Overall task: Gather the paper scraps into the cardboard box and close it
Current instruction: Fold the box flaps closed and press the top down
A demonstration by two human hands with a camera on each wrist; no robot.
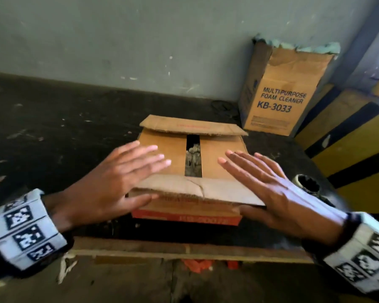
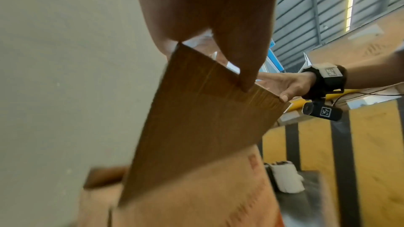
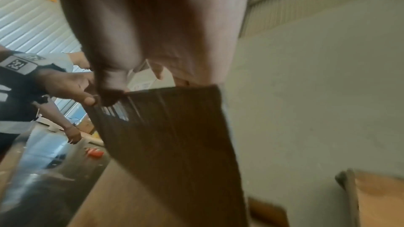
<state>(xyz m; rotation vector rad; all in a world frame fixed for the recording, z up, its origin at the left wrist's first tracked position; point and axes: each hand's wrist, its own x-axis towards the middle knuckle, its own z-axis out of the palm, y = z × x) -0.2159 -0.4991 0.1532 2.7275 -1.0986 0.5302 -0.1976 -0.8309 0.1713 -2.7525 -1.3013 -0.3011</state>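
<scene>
The brown cardboard box sits mid-table in the head view. Its two side flaps are folded in, and paper scraps show through the gap between them. The far flap leans over the top. The near flap is tilted over the opening. My left hand lies over the flap's left end with straight, spread fingers and its thumb at the flap's edge. My right hand mirrors it at the right end, thumb under the flap. The wrist views show the flap between thumb and fingers.
A taller "foam cleaner" carton stands at the back right against the grey wall. A yellow-and-black striped barrier runs along the right. A white tape roll lies right of the box. Orange bits lie below the table's front edge.
</scene>
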